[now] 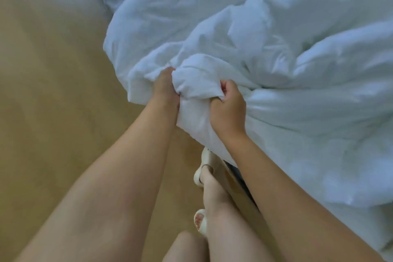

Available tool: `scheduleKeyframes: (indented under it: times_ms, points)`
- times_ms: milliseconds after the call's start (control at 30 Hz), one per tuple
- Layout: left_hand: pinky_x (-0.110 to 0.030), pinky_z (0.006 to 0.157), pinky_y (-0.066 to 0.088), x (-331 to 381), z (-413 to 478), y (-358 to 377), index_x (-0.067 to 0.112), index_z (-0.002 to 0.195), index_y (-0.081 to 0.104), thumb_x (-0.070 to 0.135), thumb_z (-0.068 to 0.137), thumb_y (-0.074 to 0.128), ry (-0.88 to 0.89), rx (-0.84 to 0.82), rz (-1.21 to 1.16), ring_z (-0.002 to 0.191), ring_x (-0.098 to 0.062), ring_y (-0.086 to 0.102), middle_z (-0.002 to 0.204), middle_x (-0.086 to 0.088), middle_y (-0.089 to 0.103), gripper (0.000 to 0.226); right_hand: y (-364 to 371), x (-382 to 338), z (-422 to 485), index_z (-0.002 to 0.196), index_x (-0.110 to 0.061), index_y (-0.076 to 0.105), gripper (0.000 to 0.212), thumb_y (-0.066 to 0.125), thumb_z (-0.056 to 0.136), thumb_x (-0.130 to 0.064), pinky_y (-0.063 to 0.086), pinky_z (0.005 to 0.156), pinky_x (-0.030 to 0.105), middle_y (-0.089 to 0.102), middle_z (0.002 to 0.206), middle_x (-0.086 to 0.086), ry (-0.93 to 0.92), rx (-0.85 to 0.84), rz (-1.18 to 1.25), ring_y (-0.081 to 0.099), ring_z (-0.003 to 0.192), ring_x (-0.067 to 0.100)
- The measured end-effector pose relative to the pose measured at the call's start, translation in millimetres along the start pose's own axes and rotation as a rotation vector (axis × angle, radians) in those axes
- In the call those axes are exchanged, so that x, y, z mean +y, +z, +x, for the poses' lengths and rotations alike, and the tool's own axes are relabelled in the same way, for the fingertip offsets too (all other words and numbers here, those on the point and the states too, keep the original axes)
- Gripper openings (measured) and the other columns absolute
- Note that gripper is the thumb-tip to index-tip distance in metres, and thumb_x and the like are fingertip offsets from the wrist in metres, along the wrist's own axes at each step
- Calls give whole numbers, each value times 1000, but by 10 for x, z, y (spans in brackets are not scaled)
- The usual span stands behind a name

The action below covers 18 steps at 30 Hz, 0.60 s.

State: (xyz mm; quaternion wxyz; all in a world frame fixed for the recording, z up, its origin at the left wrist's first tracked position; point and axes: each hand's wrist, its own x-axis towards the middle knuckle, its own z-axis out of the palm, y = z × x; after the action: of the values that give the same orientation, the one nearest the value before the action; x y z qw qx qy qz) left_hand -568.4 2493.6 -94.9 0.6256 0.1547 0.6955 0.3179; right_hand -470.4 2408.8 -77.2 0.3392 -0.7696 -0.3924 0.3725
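A rumpled white duvet (265, 38) covers the bed on the right and spills over its near edge. My left hand (165, 89) grips a bunched corner of the duvet from the left, its fingers buried in the cloth. My right hand (228, 105) grips the same bunch from the right, fingers curled round a fold. Both hands hold the corner close together, above the edge of the bed.
A tan wooden floor (53, 102) fills the left half of the view. My legs and feet in pale sandals (205, 164) stand on it beside the bed's edge. The dark side of the bed frame (240, 176) shows under the duvet.
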Motion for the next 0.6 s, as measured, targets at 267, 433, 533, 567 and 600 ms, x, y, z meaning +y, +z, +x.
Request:
scheduleKeyframes:
  times_ms: [267,433,533,567,600]
  points:
    - [-18,45,41,1934,700,359,15,58,46,2,73,52,312,-88,101,42,-10,51,53,4,48,21,510,-1008,1077,94,-8,53,12,41,94,-5,47,83,45,54,75,-9,-14,-54,108,56,79,18]
    - [-18,45,39,2238,1273,323,11,69,49,10,75,56,102,-128,369,48,-20,51,58,-2,49,9,762,-1227,1527,116,-14,44,25,49,94,-26,46,91,46,60,106,2,173,-275,-82,57,101,26]
    - [-23,51,41,2314,1668,330,13,69,53,44,72,64,114,-193,1146,54,-19,54,62,0,56,33,620,-1303,1806,116,-16,46,39,62,83,-29,45,80,29,57,110,0,319,-583,-267,57,101,21]
    - [-24,50,38,2383,1773,354,17,66,51,58,68,63,241,-190,1447,53,-17,51,60,2,54,43,548,-1358,1896,103,-16,54,30,65,79,-29,46,73,26,60,100,-1,321,-565,-301,59,92,18]
    - [-25,49,32,2474,1870,401,19,63,46,69,64,61,440,-169,1674,53,-16,46,60,3,50,52,480,-1439,1994,90,-17,58,22,65,75,-31,45,65,23,62,86,-4,311,-446,-268,59,82,15]
